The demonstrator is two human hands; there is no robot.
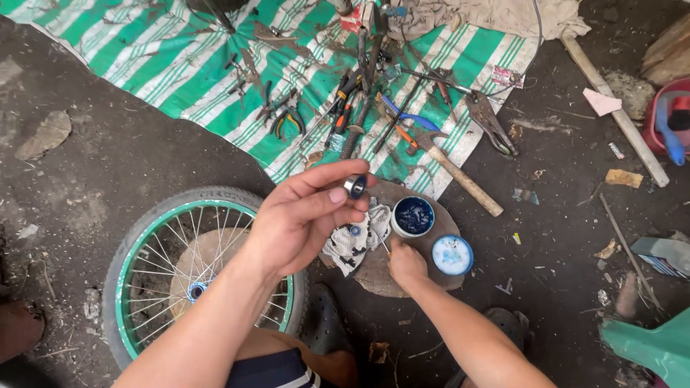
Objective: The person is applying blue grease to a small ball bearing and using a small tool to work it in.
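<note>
Dirt floor; left hand (302, 219) pinches bearing (355, 186); right hand's (406, 264) stick barely visible.

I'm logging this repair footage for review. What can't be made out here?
- What the right hand grips: only a thin stick tip shows, head view.
- Ring's inner detail in the left hand: too small.
- Red container: cut off by right edge.

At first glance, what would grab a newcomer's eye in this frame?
The left hand, raised at centre, pinches a small metal ring bearing in its fingertips. Below it, the right hand holds a thin stick beside an open tin of dark blue grease. A green-rimmed spoked wheel lies lower left, with tools strewn over a green striped tarp above.
</note>
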